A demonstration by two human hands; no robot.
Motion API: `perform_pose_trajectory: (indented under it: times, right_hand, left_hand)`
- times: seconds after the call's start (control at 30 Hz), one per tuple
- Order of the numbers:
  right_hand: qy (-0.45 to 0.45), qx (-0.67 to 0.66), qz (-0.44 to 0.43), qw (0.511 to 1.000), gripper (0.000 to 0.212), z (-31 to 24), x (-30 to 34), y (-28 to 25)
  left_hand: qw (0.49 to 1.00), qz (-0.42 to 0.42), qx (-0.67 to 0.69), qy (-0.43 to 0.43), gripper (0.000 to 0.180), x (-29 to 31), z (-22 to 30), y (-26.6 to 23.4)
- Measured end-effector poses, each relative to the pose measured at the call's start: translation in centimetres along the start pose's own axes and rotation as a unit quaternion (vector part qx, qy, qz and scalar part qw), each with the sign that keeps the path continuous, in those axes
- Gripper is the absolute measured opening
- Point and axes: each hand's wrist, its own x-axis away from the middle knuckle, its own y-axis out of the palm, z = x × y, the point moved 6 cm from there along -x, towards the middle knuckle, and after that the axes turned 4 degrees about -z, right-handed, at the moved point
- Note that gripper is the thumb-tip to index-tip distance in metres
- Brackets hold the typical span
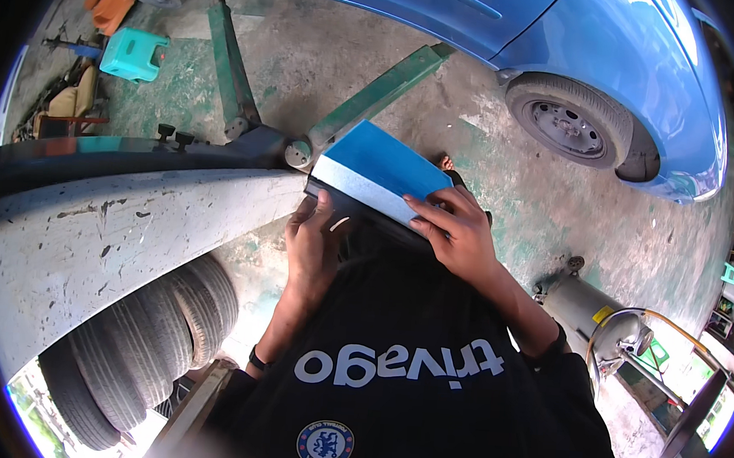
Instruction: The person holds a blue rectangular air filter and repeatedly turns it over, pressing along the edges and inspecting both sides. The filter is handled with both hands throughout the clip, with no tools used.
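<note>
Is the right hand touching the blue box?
Touching: the head view shows the right hand, fingers laid on the pale side of the blue box.

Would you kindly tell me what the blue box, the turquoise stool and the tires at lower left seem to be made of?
Blue box: coated cardboard or plastic, smooth with crisp edges; the look leaves it open.
Turquoise stool: likely moulded plastic, evenly coloured with rounded corners.
Tires: rubber, dull and dark with grooved tread.

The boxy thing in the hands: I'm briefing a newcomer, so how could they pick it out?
From the blue car up top, come down to the left hand and right hand. Between them is the boxy thing; its flat blue top and pale silvery side set it apart from the green metal arm beyond.
</note>
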Motion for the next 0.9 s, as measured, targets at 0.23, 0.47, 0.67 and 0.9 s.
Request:
perform_pose_trajectory:
  times: [0.23,0.47,0.67,0.9]
  right_hand:
    - [-0.045,0.0,-0.055,0.997,0.034,2.3,-1.0,2.7]
    - [0.091,0.134,-0.029,0.986,0.049,9.4,-3.9,6.4]
    - [0.14,-0.065,-0.176,0.972,0.043,20.5,-12.9,11.2]
    - [0.139,-0.173,-0.406,0.886,0.05,28.4,-20.2,17.8]
  left_hand:
    - [0.997,0.07,0.035,-0.016,0.029,-0.8,-2.6,-3.1]
    - [0.982,0.122,0.141,0.01,0.036,-8.2,-4.3,-3.8]
    - [0.962,0.201,0.183,0.036,0.043,-20.8,-5.2,-2.9]
    - [0.928,0.302,0.205,0.072,0.039,-30.2,-4.1,-5.1]
